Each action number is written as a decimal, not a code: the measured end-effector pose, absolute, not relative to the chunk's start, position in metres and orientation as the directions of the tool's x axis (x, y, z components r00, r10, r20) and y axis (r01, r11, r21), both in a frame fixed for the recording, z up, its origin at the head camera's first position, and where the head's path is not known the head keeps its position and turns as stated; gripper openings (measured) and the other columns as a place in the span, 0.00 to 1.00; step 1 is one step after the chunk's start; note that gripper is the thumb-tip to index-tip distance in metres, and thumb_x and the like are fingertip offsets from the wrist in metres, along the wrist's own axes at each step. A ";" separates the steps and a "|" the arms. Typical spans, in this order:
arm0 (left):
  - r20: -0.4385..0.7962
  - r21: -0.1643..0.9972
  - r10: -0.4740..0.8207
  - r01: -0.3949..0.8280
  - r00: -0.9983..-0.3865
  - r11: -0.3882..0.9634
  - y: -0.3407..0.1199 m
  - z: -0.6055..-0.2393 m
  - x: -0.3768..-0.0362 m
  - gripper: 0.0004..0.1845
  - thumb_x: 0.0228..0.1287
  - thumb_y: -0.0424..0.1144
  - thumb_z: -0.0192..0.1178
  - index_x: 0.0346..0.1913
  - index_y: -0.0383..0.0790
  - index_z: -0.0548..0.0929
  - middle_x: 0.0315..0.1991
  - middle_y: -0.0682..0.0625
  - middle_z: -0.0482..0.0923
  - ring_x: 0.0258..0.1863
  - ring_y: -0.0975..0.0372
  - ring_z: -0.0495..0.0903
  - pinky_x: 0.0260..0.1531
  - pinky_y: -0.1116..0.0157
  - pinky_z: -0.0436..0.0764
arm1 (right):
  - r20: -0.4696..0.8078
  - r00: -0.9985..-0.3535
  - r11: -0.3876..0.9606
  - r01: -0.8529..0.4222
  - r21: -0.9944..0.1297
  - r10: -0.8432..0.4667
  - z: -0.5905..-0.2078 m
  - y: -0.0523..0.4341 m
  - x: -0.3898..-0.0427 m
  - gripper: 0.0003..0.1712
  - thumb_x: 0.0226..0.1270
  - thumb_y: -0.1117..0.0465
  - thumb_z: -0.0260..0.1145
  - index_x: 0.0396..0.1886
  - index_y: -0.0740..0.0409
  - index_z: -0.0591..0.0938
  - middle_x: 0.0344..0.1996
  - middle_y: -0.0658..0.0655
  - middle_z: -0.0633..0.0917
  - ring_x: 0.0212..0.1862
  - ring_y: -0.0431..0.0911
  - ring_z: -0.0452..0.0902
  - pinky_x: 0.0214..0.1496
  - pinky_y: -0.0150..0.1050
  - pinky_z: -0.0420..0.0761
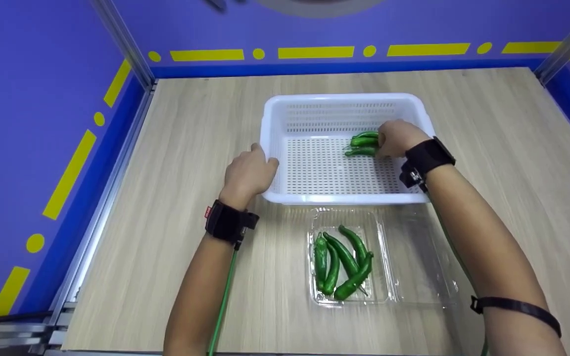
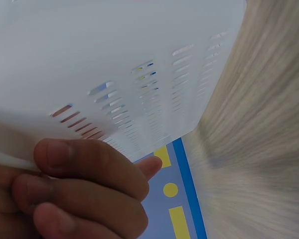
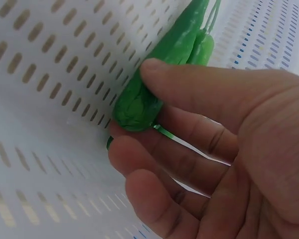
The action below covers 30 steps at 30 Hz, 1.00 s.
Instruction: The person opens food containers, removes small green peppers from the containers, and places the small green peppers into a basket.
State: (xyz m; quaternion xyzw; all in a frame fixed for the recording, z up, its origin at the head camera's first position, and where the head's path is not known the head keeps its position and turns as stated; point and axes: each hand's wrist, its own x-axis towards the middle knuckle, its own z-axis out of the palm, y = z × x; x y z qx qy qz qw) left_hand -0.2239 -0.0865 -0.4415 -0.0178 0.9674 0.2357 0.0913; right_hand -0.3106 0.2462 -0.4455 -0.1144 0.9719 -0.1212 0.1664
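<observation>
A white plastic basket with slotted walls and floor stands on the table. My left hand grips its left rim, and in the left wrist view the curled fingers lie against the outer wall. Inside the basket, toward its right side, my right hand is at a few green peppers. The right wrist view shows its thumb and fingers pinching a long green pepper close to the slotted surface. Another green pepper lies behind that one, partly hidden.
Before the basket sits an open clear plastic container holding several green peppers. Its transparent lid lies folded out to the right, beneath my right forearm. Blue panels with yellow marks border the wooden table at the back and sides.
</observation>
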 end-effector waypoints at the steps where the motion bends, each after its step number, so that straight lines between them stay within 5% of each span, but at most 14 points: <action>1: -0.185 0.451 0.007 -0.078 -0.983 0.889 -0.086 -0.442 -0.224 0.32 0.75 0.52 0.45 0.66 0.27 0.68 0.39 0.40 0.81 0.33 0.51 0.82 0.29 0.56 0.77 | -0.293 -0.919 0.944 -0.182 -0.274 -0.262 -0.445 0.246 -0.310 0.13 0.60 0.61 0.76 0.29 0.64 0.80 0.28 0.58 0.80 0.32 0.52 0.73 0.32 0.41 0.71; 18: -0.176 0.446 -0.007 -0.086 -0.984 0.891 -0.086 -0.442 -0.224 0.32 0.75 0.52 0.45 0.67 0.27 0.68 0.39 0.40 0.81 0.34 0.52 0.82 0.30 0.55 0.77 | -0.283 -0.926 0.944 -0.168 -0.285 -0.250 -0.445 0.247 -0.312 0.14 0.60 0.58 0.75 0.27 0.63 0.82 0.26 0.57 0.81 0.29 0.50 0.75 0.30 0.40 0.72; 30: -0.177 0.449 -0.003 -0.083 -0.984 0.890 -0.086 -0.443 -0.224 0.31 0.75 0.52 0.46 0.66 0.27 0.69 0.40 0.39 0.82 0.35 0.51 0.82 0.32 0.54 0.78 | -0.225 -0.937 0.928 -0.187 -0.322 -0.267 -0.435 0.251 -0.312 0.22 0.63 0.51 0.72 0.17 0.58 0.76 0.15 0.50 0.71 0.22 0.46 0.67 0.25 0.39 0.65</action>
